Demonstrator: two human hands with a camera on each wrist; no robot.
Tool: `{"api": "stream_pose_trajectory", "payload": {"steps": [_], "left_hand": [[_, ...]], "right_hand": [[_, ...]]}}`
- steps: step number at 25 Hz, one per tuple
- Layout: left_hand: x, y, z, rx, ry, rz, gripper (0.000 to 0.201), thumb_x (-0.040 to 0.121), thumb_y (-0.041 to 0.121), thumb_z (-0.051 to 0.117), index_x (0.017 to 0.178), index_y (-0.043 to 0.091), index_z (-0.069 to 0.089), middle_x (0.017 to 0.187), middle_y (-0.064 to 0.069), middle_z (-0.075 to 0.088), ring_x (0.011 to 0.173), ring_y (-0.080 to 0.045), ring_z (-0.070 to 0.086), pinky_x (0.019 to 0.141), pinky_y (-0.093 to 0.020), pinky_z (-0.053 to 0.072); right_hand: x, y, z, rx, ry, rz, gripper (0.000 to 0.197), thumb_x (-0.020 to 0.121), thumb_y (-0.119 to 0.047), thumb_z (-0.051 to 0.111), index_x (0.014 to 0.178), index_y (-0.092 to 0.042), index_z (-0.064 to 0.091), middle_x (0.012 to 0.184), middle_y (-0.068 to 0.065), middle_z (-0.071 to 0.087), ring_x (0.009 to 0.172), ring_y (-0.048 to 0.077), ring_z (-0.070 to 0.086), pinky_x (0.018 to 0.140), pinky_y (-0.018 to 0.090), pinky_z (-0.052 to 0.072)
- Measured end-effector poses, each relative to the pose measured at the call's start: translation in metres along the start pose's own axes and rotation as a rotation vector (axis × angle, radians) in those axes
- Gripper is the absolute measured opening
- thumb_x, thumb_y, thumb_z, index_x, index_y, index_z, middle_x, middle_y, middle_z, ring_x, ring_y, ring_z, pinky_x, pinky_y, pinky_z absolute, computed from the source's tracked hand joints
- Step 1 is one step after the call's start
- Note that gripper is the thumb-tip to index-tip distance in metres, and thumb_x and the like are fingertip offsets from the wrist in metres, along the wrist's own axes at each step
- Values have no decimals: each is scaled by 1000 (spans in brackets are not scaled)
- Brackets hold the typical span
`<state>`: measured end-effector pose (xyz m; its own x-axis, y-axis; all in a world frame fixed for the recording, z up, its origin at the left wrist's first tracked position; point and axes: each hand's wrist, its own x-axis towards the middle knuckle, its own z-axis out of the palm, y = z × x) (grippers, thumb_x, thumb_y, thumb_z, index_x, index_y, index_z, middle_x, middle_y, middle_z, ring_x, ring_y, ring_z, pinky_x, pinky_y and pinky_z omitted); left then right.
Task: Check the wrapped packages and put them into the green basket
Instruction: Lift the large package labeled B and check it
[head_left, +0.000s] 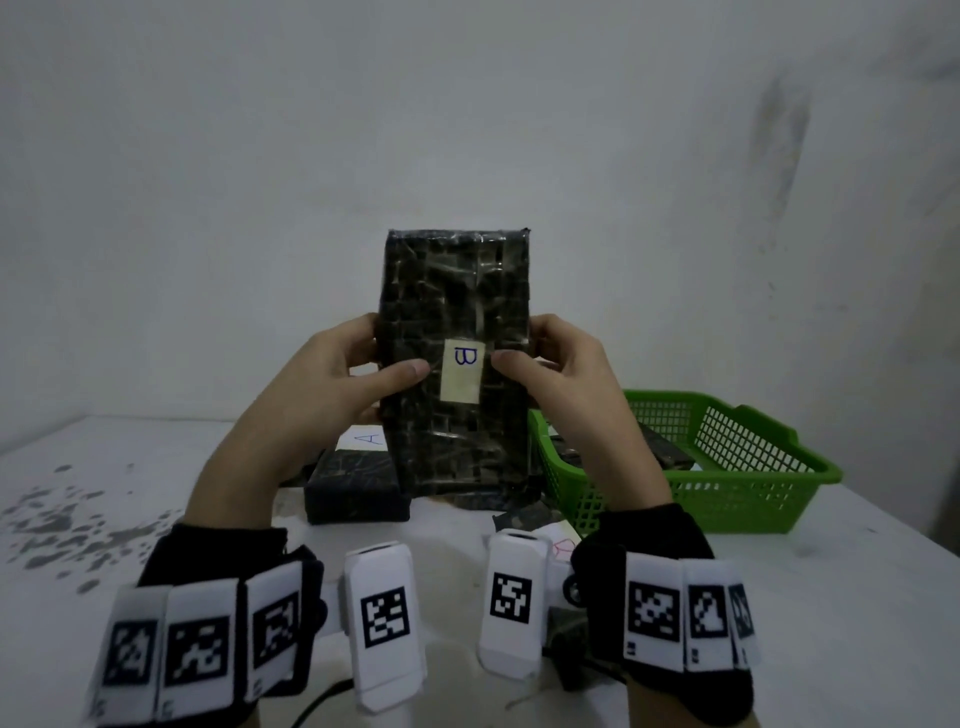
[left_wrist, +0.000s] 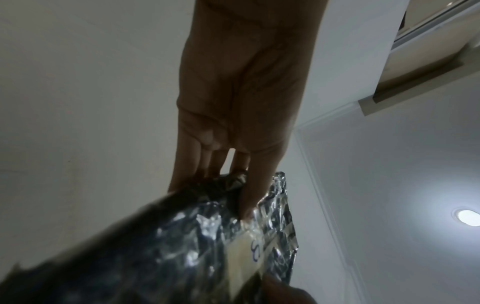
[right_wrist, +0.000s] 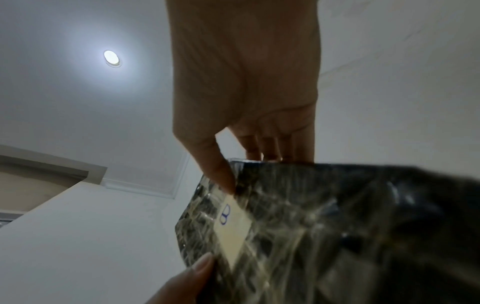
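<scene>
Wrapped package (head_left: 456, 364) upright between left hand (head_left: 332, 374) and right hand (head_left: 563, 374); each grip clasps one side edge.

A white table (head_left: 779, 623), speckled with grey stains at its left, bears a green basket (head_left: 737, 499) at right, a dark wrapped package (head_left: 353, 488) and a paper sheet marked A (head_left: 363, 439)
</scene>
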<state>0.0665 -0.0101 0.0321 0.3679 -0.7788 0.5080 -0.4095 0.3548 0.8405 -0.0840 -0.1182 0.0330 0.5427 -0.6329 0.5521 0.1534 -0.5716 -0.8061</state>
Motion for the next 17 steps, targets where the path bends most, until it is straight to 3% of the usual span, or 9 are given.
{"api": "stream_pose_trajectory", "payload": {"steps": [3,5,7,10,11,13,15,17], "left_hand": [[-1,-1,-4,-57,14,1,27,83,9,60,98,31,61,101,4,70,87,-12,70,72,-28,59],[0,-2,-4,-48,6,6,29,83,9,60,100,32,61,102,3,69,89,-14,70,75,-32,58],[0,-3,-4,-3,-9,10,30,83,10,62,101,34,60,103,4,69,88,-13,70,75,-30,58],[1,-5,-1,61,-15,-1,25,84,11,61,98,31,59,101,6,67,75,-3,69,64,-15,55],[1,-4,1,83,-10,-9,23,83,13,62,99,29,58,102,5,66,74,-3,68,64,-15,54],[1,-2,3,93,23,-12,32,80,17,65,109,25,52,107,2,64,84,-9,67,76,-26,55],[1,0,2,48,79,24,52,78,18,66,121,32,40,110,3,59,92,-12,64,79,-29,51],[0,2,0,0,106,88,65,78,13,67,123,47,34,113,8,55,95,-7,62,75,-21,47]], "right_hand": [[0,-1,1,-7,1,-32,12,89,-16,57,95,-26,59,86,-8,63,79,9,63,65,13,50],[1,0,2,-9,34,-50,17,88,-14,59,101,-24,58,88,-6,63,77,11,63,60,11,48],[1,1,2,17,82,-65,23,85,-9,63,99,-26,57,90,-1,65,74,11,63,58,15,49],[1,2,2,9,125,-71,24,81,-8,64,89,-29,56,91,6,67,74,18,62,65,31,54],[1,4,2,-22,132,-73,23,81,-9,64,89,-28,56,91,7,67,73,18,61,66,35,54],[2,6,2,-82,142,-91,21,79,-9,64,94,-23,57,88,6,66,69,15,58,63,33,52],[2,8,1,-125,138,-109,22,79,-10,65,95,-22,57,82,2,64,65,11,56,61,32,52],[1,7,-1,-154,92,-124,23,79,-10,66,92,-26,56,79,-2,62,65,8,56,63,30,53]]}}
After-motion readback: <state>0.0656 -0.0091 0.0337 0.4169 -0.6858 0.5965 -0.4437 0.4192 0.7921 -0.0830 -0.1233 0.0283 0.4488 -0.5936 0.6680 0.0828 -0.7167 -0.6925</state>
